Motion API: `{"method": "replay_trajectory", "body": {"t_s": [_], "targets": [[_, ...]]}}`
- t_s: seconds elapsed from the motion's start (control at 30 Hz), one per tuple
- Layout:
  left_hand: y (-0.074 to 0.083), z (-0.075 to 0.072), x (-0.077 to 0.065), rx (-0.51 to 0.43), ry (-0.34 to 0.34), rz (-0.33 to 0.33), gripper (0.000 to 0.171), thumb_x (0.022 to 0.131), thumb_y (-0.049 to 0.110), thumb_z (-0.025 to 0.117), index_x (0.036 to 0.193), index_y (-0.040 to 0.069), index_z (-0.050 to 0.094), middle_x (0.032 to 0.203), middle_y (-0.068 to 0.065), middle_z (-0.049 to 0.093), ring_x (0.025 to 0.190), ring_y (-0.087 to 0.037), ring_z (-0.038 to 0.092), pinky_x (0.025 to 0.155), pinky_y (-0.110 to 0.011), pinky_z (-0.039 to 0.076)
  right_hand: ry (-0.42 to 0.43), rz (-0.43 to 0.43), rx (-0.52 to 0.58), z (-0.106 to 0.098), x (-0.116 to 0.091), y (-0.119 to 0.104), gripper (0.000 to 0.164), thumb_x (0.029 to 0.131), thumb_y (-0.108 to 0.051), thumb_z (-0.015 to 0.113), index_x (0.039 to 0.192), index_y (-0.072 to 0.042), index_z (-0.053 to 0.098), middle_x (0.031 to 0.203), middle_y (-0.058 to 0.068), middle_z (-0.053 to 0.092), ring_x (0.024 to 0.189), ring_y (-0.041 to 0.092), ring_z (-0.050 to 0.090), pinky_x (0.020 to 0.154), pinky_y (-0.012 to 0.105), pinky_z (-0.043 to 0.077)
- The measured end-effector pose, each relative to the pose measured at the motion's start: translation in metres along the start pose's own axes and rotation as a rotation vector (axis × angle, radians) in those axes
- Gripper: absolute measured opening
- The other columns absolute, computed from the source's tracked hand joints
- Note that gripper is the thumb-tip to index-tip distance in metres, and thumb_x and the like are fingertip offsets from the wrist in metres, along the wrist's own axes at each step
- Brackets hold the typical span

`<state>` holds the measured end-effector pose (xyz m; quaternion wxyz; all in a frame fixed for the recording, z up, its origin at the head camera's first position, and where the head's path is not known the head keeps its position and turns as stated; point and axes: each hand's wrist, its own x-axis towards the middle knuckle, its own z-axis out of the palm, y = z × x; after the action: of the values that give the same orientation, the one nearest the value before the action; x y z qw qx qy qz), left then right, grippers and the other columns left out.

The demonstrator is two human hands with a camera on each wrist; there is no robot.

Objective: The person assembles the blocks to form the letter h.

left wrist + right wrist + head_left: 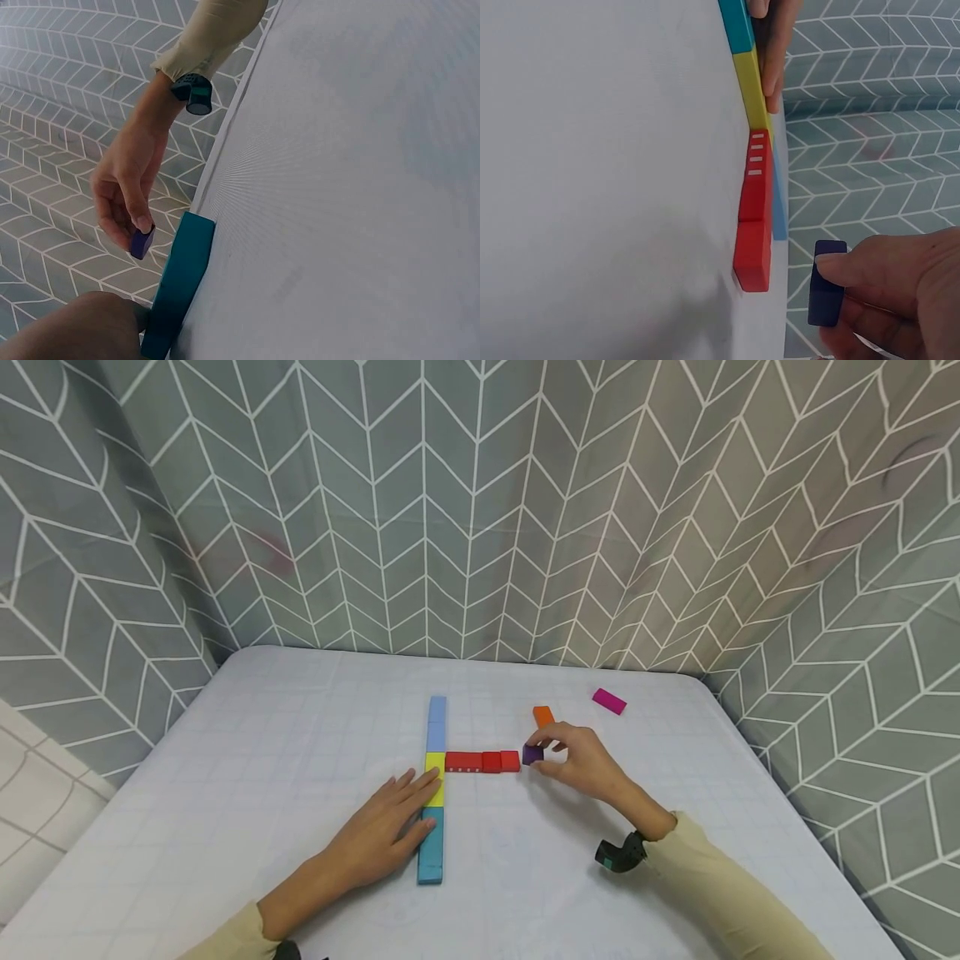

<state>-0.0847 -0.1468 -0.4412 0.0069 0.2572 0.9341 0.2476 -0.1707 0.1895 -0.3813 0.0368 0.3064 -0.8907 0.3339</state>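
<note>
My left hand [375, 835] lies with fingers extended over the yellow block [434, 760] and its thumb against the teal block [431, 862]. These form a straight column with the light blue block [437, 724] at the far end. A row of red blocks [472, 762] juts right from the yellow part; white marks show on one side in the right wrist view. Between thumb and fingers, my right hand [583, 766] pinches a small dark purple block [827, 300]. It appears raised above the table, near the red row's right end, with a gap between them.
An orange block [542, 717] sits just beyond the right hand, partly hidden by it. Farther back to the right lies a magenta block [609, 701]. A white cloth covers the table [225, 777], and a grey patterned curtain [450, 510] hangs behind and at the sides.
</note>
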Motion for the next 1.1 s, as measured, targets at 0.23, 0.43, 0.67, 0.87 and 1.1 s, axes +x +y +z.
{"method": "replay_trajectory", "body": {"t_s": [0.23, 0.43, 0.67, 0.87, 1.1], "targets": [[0.0, 0.0, -0.001, 0.001, 0.007, 0.003, 0.062, 0.107, 0.04, 0.057, 0.16, 0.012, 0.043, 0.167, 0.003, 0.033, 0.155, -0.028, 0.023, 0.124, -0.05, 0.018, -0.033, -0.016, -0.005, 0.007, -0.001, -0.001, 0.025, 0.086, 0.001, 0.082, 0.11, -0.005, 0.076, 0.102, 0.0, 0.074, 0.096, 0.027, 0.068, 0.085, 0.044, 0.06], [0.0, -0.001, -0.001, 0.001, 0.009, 0.002, 0.062, 0.107, 0.04, 0.058, 0.16, 0.012, 0.043, 0.167, 0.003, 0.033, 0.155, -0.028, 0.023, 0.124, -0.051, 0.018, -0.054, -0.008, 0.004, 0.012, -0.003, -0.003, 0.026, 0.087, 0.002, 0.081, 0.111, -0.005, 0.076, 0.106, 0.001, 0.074, 0.098, 0.025, 0.068, 0.085, 0.043, 0.06], [0.0, -0.001, 0.0, -0.018, 0.01, 0.012, 0.062, 0.107, 0.038, 0.058, 0.16, 0.011, 0.043, 0.167, 0.002, 0.034, 0.154, -0.03, 0.024, 0.124, -0.053, 0.019, -0.041, -0.039, 0.006, 0.019, -0.005, -0.001, 0.027, 0.084, 0.002, 0.083, 0.11, -0.004, 0.076, 0.105, 0.001, 0.074, 0.098, 0.027, 0.067, 0.084, 0.045, 0.06], [-0.001, 0.0, 0.0, -0.015, 0.008, 0.018, 0.062, 0.107, 0.039, 0.057, 0.16, 0.011, 0.042, 0.167, 0.001, 0.033, 0.154, -0.03, 0.024, 0.124, -0.053, 0.019, -0.034, -0.078, -0.002, 0.024, -0.005, -0.002, 0.028, 0.083, 0.002, 0.084, 0.109, -0.003, 0.076, 0.104, 0.002, 0.074, 0.097, 0.025, 0.067, 0.082, 0.044, 0.06], [-0.001, 0.0, 0.0, -0.017, 0.007, 0.018, 0.062, 0.108, 0.039, 0.057, 0.16, 0.011, 0.042, 0.167, 0.001, 0.033, 0.155, -0.03, 0.024, 0.124, -0.053, 0.018, -0.042, -0.053, -0.015, 0.03, -0.004, -0.002, 0.028, 0.083, 0.003, 0.084, 0.108, -0.005, 0.076, 0.104, 0.0, 0.074, 0.097, 0.023, 0.066, 0.085, 0.041, 0.06]]}}
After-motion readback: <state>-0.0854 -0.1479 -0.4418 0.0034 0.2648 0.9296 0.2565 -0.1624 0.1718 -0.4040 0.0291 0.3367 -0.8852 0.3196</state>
